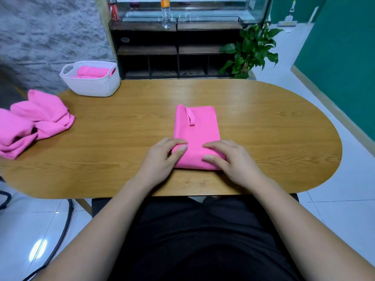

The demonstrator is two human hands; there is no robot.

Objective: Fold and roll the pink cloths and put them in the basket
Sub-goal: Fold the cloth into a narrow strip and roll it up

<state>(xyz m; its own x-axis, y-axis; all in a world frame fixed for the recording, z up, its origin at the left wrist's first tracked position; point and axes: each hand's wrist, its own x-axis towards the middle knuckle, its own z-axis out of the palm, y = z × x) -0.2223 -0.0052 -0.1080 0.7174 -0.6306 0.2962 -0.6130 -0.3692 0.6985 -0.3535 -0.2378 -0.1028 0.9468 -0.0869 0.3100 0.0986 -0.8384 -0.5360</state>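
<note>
A pink cloth folded into a long strip lies in the middle of the wooden table, with a small hanging loop on its far part. Its near end is turned up into the start of a roll. My left hand grips the roll's left side, thumb on top and fingers curled over it. My right hand grips the right side the same way. The white plastic basket stands at the table's far left with rolled pink cloths inside.
A heap of loose pink cloths lies on the table's left end. Behind the table stand a dark shelf unit with bottles on top and a potted plant. A black chair base shows at the lower left.
</note>
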